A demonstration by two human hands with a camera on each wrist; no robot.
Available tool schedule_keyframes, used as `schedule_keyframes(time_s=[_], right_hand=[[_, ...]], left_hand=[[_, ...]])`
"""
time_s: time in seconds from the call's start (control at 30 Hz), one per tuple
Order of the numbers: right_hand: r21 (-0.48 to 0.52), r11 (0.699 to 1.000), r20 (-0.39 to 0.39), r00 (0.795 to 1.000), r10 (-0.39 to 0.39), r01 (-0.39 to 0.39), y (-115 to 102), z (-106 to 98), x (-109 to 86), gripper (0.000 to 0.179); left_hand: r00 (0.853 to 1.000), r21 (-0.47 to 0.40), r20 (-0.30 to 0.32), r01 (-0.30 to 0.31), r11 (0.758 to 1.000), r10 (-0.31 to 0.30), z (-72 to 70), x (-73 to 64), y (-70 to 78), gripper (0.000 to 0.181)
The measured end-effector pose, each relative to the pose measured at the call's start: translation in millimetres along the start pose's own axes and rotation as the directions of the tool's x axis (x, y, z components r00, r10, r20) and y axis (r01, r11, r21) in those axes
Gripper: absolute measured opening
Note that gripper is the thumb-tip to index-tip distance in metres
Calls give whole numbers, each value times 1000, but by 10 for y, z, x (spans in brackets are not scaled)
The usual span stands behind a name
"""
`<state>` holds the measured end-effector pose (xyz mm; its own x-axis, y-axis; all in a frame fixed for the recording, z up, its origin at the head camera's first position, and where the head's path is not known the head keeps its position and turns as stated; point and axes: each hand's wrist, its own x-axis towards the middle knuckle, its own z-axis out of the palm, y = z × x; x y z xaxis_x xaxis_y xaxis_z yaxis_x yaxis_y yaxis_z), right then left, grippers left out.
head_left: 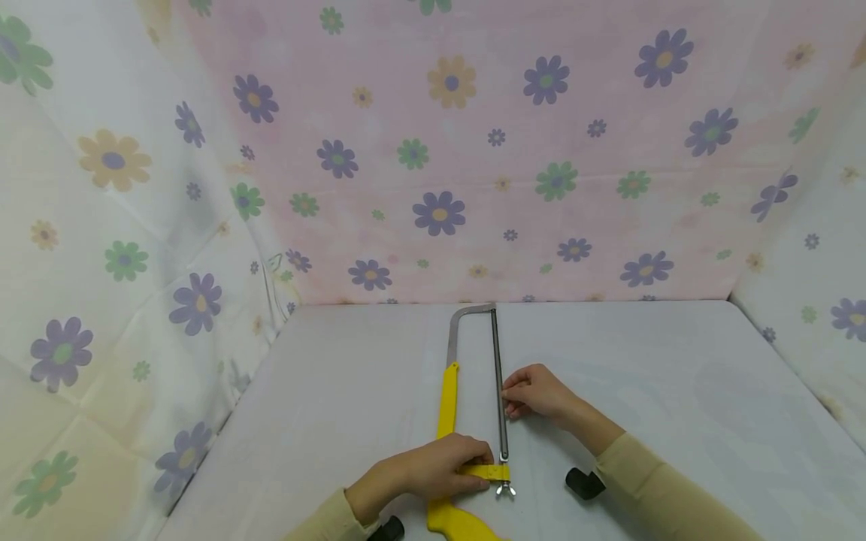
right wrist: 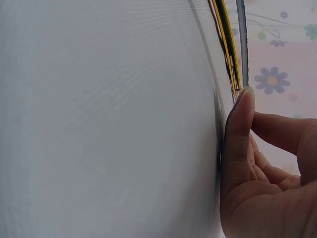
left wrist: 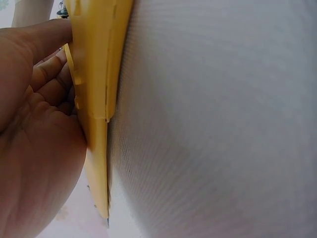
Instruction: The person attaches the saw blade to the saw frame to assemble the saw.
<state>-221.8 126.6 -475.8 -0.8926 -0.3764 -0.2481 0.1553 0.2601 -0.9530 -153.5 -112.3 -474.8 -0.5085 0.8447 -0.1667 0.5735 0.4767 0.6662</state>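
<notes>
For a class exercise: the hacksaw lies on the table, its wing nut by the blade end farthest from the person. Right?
Not quite: the hacksaw lies on the table, but the head view shows its wing nut by the blade end nearest the person.

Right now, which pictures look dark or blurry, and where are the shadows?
Head view: evenly lit, the hacksaw fairly clear, faint shadows on the white table; left wrist view: dimmer, the left hand shaded, the table greyish and soft; right wrist view: also dim, a dark shadow on the table beside the right hand's fingers, the flowery cloth brighter.
</notes>
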Motion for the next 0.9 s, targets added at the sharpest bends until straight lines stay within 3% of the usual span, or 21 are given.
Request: schedule_keyframes(time_s=[0.9], right_hand=[[0, 1000, -1, 1000, -23, 23, 39, -18, -15, 18]], left_hand=[[1000, -1, -19, 13, 1000, -13, -3, 0, 34, 15]])
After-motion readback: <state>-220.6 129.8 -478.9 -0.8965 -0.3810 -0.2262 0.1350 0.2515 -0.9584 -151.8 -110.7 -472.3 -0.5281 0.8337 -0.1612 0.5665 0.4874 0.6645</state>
